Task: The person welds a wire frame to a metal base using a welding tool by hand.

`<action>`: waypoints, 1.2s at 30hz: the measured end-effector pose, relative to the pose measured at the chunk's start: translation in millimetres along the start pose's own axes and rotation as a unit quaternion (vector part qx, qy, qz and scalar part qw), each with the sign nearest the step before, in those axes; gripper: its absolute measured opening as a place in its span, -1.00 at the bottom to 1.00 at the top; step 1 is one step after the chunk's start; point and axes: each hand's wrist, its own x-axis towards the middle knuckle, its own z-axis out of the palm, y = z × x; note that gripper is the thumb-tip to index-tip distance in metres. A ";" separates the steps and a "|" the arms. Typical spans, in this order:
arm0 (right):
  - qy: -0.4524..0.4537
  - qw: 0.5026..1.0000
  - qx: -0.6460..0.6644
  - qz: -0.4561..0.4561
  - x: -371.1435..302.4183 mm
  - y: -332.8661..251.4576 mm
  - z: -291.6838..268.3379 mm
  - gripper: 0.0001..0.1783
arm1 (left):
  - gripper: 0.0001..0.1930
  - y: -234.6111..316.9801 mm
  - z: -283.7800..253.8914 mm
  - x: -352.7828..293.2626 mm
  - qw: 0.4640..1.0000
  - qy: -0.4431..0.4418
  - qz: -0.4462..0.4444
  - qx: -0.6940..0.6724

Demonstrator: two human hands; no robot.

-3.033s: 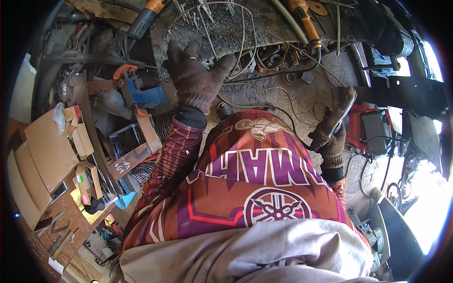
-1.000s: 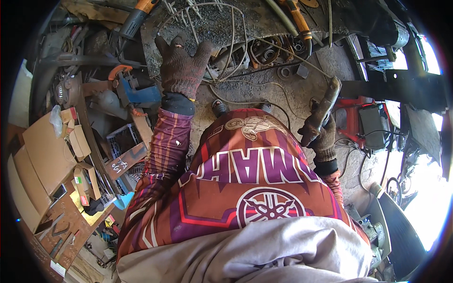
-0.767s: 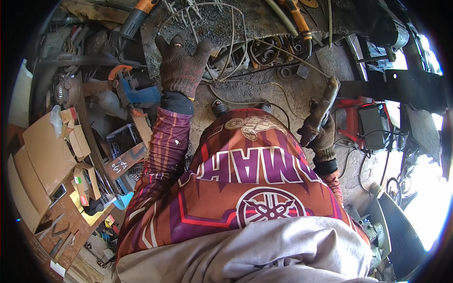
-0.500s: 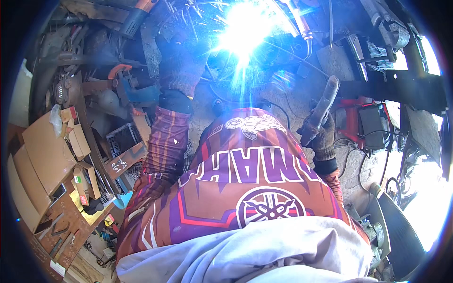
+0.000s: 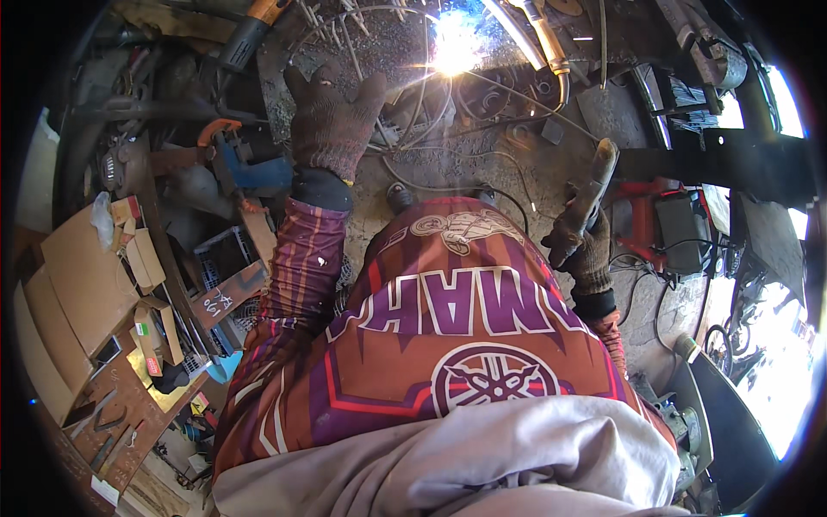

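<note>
Here, the right hand (image 5: 589, 246) grips a holder (image 5: 594, 183) with sparking rod (image 5: 534, 101).

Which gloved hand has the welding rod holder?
The right hand, gripping the grey holder whose thin rod slants up toward the bright arc. The left hand is spread, with no such holder visible.

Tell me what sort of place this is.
Likely a welding workshop: a bright arc glares at a thin rod's far end, the right hand grips its holder, and an orange-and-grey tool lies nearby.
</note>
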 end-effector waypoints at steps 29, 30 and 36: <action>0.026 1.000 -0.007 0.010 -2.3 -2.1 -1.4 -0.55 | -0.19 -6.5 12.1 0.6 0.997 0.057 0.042 -0.010; 0.027 0.999 -0.016 0.006 -1.1 -0.4 -2.7 -0.55 | -0.19 -6.1 12.0 0.4 0.997 0.058 0.044 -0.004; 0.028 0.999 -0.019 0.006 1.7 5.8 -6.5 -0.56 | -0.19 0.2 5.9 -1.2 0.999 0.039 0.023 0.000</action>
